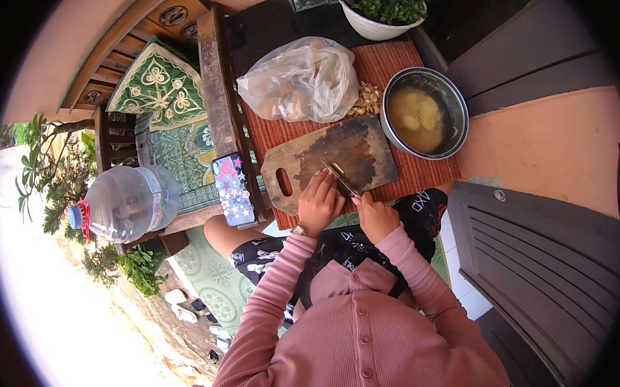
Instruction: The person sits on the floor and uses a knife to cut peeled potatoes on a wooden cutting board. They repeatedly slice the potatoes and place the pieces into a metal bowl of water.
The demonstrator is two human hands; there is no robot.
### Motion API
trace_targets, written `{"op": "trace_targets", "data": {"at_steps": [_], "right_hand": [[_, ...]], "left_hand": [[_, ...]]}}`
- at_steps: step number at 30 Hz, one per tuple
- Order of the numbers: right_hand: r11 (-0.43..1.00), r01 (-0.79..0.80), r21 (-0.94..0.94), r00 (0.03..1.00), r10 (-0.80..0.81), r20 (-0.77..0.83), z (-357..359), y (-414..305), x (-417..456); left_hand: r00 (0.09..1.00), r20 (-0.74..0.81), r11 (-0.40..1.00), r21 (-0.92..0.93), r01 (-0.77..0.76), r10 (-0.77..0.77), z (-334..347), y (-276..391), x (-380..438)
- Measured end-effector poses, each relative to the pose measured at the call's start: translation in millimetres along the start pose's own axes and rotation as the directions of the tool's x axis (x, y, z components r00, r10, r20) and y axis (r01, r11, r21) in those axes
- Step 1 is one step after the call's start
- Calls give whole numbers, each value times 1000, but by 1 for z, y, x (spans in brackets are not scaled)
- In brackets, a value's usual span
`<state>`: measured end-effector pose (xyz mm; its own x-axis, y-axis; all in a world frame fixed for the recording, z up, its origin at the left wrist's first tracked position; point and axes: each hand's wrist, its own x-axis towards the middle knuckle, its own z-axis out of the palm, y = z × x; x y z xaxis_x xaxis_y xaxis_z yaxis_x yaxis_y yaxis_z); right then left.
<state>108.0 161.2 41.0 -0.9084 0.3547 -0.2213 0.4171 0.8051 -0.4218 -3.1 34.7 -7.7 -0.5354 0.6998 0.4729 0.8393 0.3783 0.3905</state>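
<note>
My right hand (377, 218) grips the handle of a kitchen knife (341, 178), its blade slanting up and left over a worn wooden cutting board (354, 146). A small pale piece of food (338, 167) lies against the blade. My left hand (319, 202) rests at the board's near edge, fingertips beside the blade. Anything under those fingers is hidden. Right of the board stands a metal pot (443, 132) holding peeled, potato-like pieces (421, 113) in cloudy water. Behind the board are a clear plastic bag (298, 81) of round brownish produce and a heap of peelings (366, 99).
A red woven mat (417, 173) lies under the board. A phone in a star-patterned case (234, 191) rests on the wooden armrest (215, 84) at left, near a large water bottle (131, 204). A white plant pot (381, 24) stands at the back; a grey door (537, 247) is at right.
</note>
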Motion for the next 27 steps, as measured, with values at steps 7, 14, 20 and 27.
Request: {"op": "trace_targets", "data": {"at_steps": [7,14,20,27], "right_hand": [[999,-24,39,997,21,75,-6,0,6],[999,2,43,999,-4,55,2,-2,16],[999,-6,33,999,5,49,4,-5,20],[999,8,48,1000,-8,1,7,-5,18]], "left_hand": [[1000,-1,1000,0,0,0,-2,1,2],[1000,-5,1000,-8,6,-6,0,1,2],[1000,-10,1000,0,2,-2,1,1,0],[1000,-17,1000,17,5,-5,2,1,-2]]}}
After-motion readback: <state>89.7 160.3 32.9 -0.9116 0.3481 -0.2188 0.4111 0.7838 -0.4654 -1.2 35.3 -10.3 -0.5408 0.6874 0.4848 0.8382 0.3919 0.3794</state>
